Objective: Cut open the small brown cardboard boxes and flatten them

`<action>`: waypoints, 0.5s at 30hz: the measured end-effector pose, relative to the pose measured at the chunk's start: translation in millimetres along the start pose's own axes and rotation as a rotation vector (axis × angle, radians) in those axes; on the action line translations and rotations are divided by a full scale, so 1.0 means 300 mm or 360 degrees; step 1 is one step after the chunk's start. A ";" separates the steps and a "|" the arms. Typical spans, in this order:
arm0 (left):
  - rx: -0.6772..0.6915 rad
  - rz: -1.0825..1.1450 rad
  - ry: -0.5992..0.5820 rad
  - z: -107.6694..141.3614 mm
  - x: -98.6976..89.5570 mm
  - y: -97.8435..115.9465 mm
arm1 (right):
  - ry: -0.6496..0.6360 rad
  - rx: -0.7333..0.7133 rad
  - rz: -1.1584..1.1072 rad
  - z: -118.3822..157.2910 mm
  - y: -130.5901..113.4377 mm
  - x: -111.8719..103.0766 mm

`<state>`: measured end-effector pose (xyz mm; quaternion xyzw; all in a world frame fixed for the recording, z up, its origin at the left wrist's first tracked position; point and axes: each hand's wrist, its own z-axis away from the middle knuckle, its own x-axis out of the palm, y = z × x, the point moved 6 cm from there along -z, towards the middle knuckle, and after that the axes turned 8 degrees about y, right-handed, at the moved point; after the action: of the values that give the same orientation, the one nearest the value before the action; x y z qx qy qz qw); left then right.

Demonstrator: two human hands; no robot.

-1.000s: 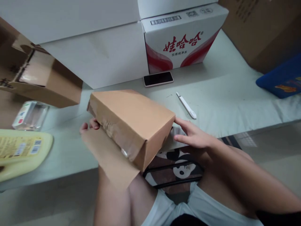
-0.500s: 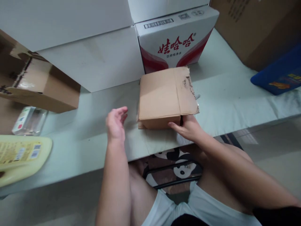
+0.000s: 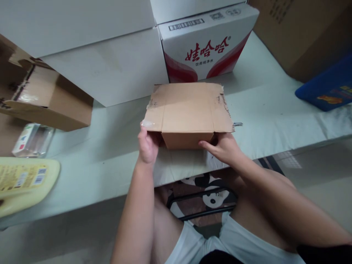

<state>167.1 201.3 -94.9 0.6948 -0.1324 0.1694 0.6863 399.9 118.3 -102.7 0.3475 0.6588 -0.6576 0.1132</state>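
Note:
A small brown cardboard box (image 3: pixel 188 110) sits on the cloth-covered table, with a flap standing out at its left and right sides. At its front left corner, my left hand (image 3: pixel 148 146) grips the raised left flap; the other fingers are partly hidden beneath it. My right hand (image 3: pixel 223 147) holds the front right corner, thumb against the front face and the remaining fingers out of sight under the right flap. A small shiny metal piece (image 3: pixel 238 124) sticks out past the right flap; its kind cannot be made out.
Behind the box stand white cartons (image 3: pixel 110 66) and a red-and-white water carton (image 3: pixel 207 55). Left are an opened cardboard box (image 3: pixel 68 99), a clear plastic pack (image 3: pixel 34 141) and a yellow bottle (image 3: pixel 30 183). On the right are a blue package (image 3: pixel 327 91) and a large brown carton (image 3: pixel 310 44).
My left hand has moved right from the open table to the box and taken hold of its left flap, which now stands out sideways. The right hand keeps its hold.

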 end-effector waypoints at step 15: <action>-0.0108 -0.0395 0.0181 -0.018 -0.098 0.036 | 0.0486 0.0490 -0.1214 -0.038 0.059 -0.068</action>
<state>135.6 205.0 -97.4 0.6714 -0.0120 0.1179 0.7315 429.1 120.9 -103.2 0.1852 0.6435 -0.6839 -0.2895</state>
